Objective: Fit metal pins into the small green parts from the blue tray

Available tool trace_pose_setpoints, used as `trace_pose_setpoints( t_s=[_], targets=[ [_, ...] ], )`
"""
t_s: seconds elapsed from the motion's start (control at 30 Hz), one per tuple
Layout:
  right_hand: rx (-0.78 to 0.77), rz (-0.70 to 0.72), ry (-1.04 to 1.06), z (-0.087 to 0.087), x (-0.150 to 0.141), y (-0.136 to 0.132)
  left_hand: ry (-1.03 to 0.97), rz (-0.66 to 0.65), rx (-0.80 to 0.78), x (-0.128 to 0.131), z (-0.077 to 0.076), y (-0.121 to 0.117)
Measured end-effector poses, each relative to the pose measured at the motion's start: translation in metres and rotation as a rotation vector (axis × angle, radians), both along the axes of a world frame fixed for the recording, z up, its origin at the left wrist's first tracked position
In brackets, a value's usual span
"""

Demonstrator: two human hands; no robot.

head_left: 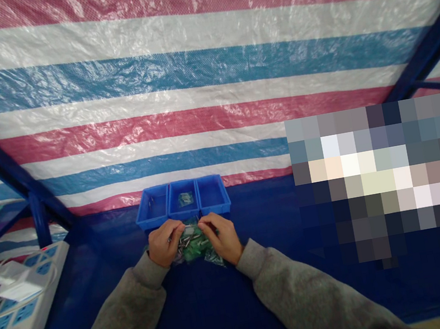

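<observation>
My left hand (167,243) and my right hand (221,237) come together in front of the blue bins, fingers pinched. Stretched between their fingertips is a small clear plastic bag (190,223), its contents too small to make out. Just below and between the hands lies a pile of greenish plastic bags (195,247) with thin, shiny metal pieces (181,243) at its left side. Both hands partly cover this pile.
Three blue bins stand side by side behind the hands: a left bin (144,222) with a few tiny pieces, a middle bin (184,215) holding a small greenish bag, and a right bin (216,210). A power strip (50,288) with cables lies at left. The right is pixelated.
</observation>
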State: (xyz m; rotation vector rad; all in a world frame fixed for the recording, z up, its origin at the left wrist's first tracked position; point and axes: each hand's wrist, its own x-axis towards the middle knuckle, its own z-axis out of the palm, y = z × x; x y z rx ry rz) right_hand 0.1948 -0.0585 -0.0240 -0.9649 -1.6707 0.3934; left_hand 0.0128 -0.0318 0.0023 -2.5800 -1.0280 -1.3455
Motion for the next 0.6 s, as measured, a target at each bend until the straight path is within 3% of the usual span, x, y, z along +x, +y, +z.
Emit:
trace_pose_setpoints(
  t_s=[0.37, 0.6],
  targets=[
    [0.018, 0.029, -0.022, 0.0033, 0.0005, -0.0017, 0.055, 0.002, -0.098, 0.0003, 0.0024, -0.0019],
    [0.006, 0.019, -0.019, 0.0031, 0.0008, -0.0013, 0.013, -0.047, -0.062, -0.0001, -0.0011, 0.0005]
  ],
)
